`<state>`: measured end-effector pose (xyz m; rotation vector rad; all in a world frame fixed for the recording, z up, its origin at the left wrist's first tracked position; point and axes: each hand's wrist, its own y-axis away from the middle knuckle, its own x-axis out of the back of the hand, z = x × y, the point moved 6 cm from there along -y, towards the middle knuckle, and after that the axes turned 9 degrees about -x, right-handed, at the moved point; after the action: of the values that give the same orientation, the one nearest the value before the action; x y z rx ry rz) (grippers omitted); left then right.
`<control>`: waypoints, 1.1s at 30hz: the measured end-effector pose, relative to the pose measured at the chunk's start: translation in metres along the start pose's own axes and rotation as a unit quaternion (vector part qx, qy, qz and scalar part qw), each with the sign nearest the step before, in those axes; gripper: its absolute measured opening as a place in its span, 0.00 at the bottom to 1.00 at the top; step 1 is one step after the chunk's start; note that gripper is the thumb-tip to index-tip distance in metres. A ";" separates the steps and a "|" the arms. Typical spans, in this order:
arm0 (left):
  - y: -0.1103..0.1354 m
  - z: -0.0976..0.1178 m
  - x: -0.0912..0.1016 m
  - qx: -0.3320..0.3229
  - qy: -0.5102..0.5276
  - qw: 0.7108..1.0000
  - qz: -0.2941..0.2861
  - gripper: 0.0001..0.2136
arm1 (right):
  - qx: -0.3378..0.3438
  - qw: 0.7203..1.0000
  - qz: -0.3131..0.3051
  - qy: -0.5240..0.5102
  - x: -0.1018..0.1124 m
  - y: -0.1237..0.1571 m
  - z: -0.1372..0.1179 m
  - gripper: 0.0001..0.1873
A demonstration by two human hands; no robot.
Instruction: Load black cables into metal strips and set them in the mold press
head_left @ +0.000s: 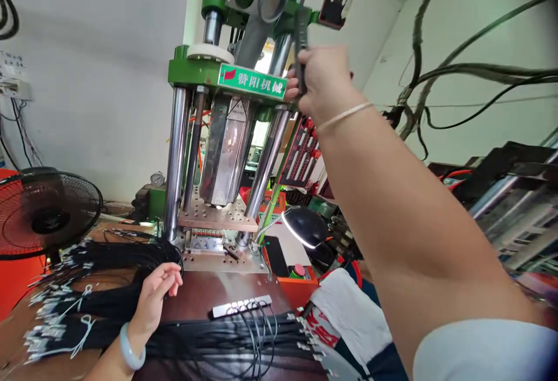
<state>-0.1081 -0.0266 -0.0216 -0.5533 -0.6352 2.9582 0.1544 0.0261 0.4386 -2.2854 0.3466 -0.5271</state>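
My right hand (325,78) is raised high beside the green press (192,70), its fingers wrapped around a slim black bar-shaped tool (300,29). The tool stands nearly upright next to the green sign plate (253,80); its exact kind is unclear. Lower down, my left hand (159,288) hovers at the table's left side with loosely curled fingers and nothing visible in them. Bundled black cables (117,253) lie behind and beside it. To its right, a white strip-shaped fixture (242,306) rests on the table with several thin cables attached.
A metal mold (209,242) sits on the press bed, under the copper-coloured plate (218,215). A black fan (47,218) stands left. A desk lamp (305,227), red button (297,271) and white cloth (349,308) are right. Thick cables (462,70) hang at upper right.
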 end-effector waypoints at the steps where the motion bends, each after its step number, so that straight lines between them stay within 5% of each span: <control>1: 0.001 0.003 0.001 -0.010 0.005 1.000 0.007 0.17 | -0.025 0.999 0.016 -0.012 0.004 0.033 0.010 0.18; 3: 0.005 0.010 0.002 -0.022 0.003 1.000 -0.007 0.16 | -0.028 1.000 -0.003 0.002 0.008 0.116 0.034 0.07; 5: 0.009 0.013 -0.002 0.005 -0.023 0.997 -0.073 0.15 | -0.023 0.988 -0.119 0.099 0.000 0.206 0.067 0.07; 7: 0.013 0.010 -0.012 0.056 -0.094 0.978 -0.176 0.13 | -0.066 0.928 -0.260 0.257 -0.011 0.290 0.118 0.09; 10: 0.011 0.000 -0.034 0.039 -0.267 0.917 -0.295 0.10 | -0.159 0.839 -0.331 0.402 -0.017 0.359 0.209 0.09; 14: 0.010 -0.030 -0.081 -0.031 -0.441 0.800 -0.407 0.11 | -0.163 0.774 -0.369 0.488 -0.035 0.361 0.305 0.11; 16: 0.013 -0.049 -0.100 -0.018 -0.489 0.747 -0.450 0.08 | -0.148 0.772 -0.385 0.483 -0.042 0.354 0.327 0.10; 19: 0.014 -0.062 -0.112 -0.004 -0.535 0.707 -0.462 0.05 | -0.130 0.804 -0.373 0.445 -0.035 0.358 0.328 0.09; 21: 0.013 -0.065 -0.113 -0.005 -0.550 0.701 -0.454 0.05 | -0.125 0.823 -0.417 0.366 -0.028 0.378 0.319 0.12; 24: 0.016 -0.068 -0.110 -0.010 -0.540 0.705 -0.459 0.06 | -0.138 0.811 -0.487 0.294 -0.025 0.413 0.308 0.08; 27: 0.012 -0.073 -0.102 -0.011 -0.531 0.711 -0.461 0.04 | -0.119 0.813 -0.461 0.335 -0.034 0.420 0.307 0.05; 30: -0.023 -0.078 -0.087 -0.023 -0.542 0.716 -0.439 0.06 | -0.078 0.820 -0.420 0.380 -0.056 0.389 0.315 0.10; 33: -0.090 -0.081 -0.072 -0.056 -0.550 0.746 -0.372 0.09 | -0.062 0.827 -0.362 0.425 -0.088 0.329 0.337 0.16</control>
<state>-0.0133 0.0767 -0.0297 1.2731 -0.7943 2.1462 0.2065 0.0442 -0.0373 -2.1094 -0.1136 -1.9778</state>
